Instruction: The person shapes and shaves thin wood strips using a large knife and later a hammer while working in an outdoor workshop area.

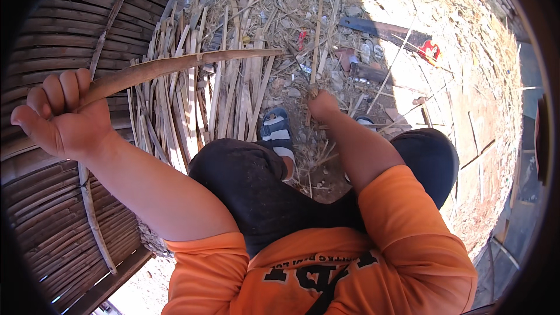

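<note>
My left hand (73, 114) is raised at the left, its fingers curled round one end of a long, flat bamboo strip (157, 70). The strip runs rightward, slightly bowed and narrowing to its far end, above a pile of split bamboo. My right hand (322, 106) is low in front of my knees, closed. A small brownish end shows at its fingers beside a thin upright strip (318, 41), but what the hand grips is hard to make out.
Split bamboo slats (192, 99) lie in a heap left of my sandalled foot (276, 131). Beyond my right hand rests a handsaw (379, 28) with a red handle. A woven bamboo wall (58, 41) stands close at left. Shavings and scraps litter the ground.
</note>
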Demonstrator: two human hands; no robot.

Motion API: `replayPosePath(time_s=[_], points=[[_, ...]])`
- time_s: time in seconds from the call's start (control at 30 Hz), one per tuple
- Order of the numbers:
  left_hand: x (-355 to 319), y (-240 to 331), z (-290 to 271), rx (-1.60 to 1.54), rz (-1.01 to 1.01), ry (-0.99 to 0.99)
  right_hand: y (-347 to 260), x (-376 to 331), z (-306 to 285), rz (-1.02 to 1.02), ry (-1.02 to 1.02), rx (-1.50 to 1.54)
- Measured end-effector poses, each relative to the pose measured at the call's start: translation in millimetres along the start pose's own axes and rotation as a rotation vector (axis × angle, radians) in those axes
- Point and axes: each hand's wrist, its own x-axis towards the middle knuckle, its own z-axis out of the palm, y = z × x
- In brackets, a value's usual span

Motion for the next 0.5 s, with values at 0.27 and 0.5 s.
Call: replayPosePath(time_s=[0.27,0.5], points=[[0.5,3.1,3.2,-0.009,0.002,0.042,-12.5,-18.5,-8.2,-0.200,-0.042,0.287],[0.5,2.2,4.6,-0.014,0.021,0.062,-15.5,-6.8,-2.2,-0.151,0.012,-0.043]])
